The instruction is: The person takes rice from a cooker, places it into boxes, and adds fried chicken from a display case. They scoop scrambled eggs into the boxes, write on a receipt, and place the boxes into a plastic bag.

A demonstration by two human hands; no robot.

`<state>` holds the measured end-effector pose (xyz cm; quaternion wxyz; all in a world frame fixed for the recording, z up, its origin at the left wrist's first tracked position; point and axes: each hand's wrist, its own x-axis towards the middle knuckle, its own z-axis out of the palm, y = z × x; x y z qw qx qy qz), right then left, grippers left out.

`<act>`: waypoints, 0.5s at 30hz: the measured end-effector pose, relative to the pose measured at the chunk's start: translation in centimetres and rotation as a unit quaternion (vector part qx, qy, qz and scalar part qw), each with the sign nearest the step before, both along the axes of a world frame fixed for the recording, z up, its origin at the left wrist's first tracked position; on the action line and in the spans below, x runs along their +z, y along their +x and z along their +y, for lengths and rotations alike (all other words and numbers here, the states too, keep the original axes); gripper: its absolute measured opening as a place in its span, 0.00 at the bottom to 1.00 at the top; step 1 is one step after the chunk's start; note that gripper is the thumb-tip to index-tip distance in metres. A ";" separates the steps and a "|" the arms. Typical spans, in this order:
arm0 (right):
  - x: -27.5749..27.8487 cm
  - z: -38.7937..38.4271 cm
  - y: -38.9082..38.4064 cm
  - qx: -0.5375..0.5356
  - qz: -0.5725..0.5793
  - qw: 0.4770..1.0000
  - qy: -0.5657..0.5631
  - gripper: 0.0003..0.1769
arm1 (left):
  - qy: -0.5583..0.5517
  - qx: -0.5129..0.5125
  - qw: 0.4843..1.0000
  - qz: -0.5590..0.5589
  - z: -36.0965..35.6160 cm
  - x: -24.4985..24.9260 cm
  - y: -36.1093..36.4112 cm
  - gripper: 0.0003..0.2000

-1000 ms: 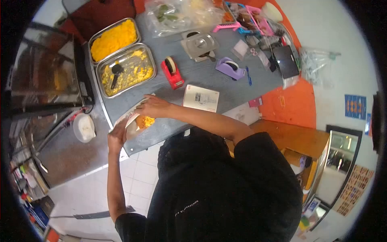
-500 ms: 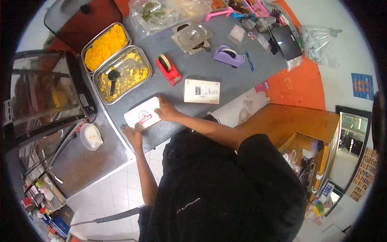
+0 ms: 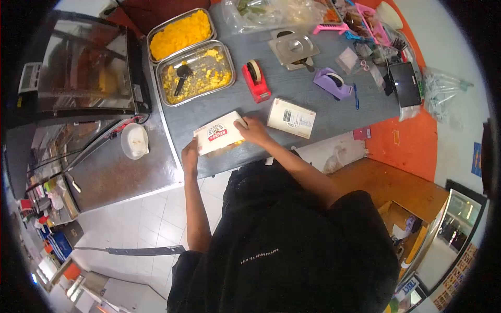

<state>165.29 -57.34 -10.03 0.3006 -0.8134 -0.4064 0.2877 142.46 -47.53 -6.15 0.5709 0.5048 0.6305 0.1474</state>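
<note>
A white cardboard food box [image 3: 215,130] with a round print and a red label lies at the table's near edge, between my two hands. My left hand [image 3: 190,158] grips its left end. At the right end, my right hand [image 3: 253,131] has its fingers closed on the lid's corner. The lid sits slightly raised on the near side, where a bit of yellow food shows beneath it. A second white box [image 3: 291,119], closed, lies just to the right of my right hand.
Beyond the boxes stand a red tape dispenser [image 3: 255,83] and a purple one [image 3: 334,84]. Steel trays hold yellow food [image 3: 180,35] and scraps with a black scoop [image 3: 182,75]. A white bowl [image 3: 134,141] is on the left counter, near a glass cabinet [image 3: 86,68].
The view has shifted, so the table appears further right. The held box's near side now shows a gap with yellow food. Both hands stay on the box.
</note>
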 end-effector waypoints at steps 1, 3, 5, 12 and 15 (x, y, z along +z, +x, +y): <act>0.4 0.1 0.2 0.005 0.001 1.000 0.000 0.31 | 0.000 0.005 1.000 0.001 -0.1 -0.7 -0.2 0.27; 1.2 0.0 1.1 0.031 0.108 0.994 -0.009 0.31 | -0.034 0.043 0.996 -0.069 -0.5 -1.8 -0.2 0.26; 2.2 -0.5 0.9 0.032 0.080 0.996 0.005 0.30 | -0.006 0.046 0.997 -0.063 -1.5 -2.2 -0.3 0.23; -0.5 0.3 1.5 0.119 0.080 0.989 -0.043 0.35 | 0.250 -0.120 0.957 0.080 -3.5 -8.7 -0.4 0.27; 2.0 0.3 4.0 0.237 -0.029 0.971 -0.023 0.38 | 0.289 -0.166 0.939 0.087 -2.9 -6.6 -0.9 0.30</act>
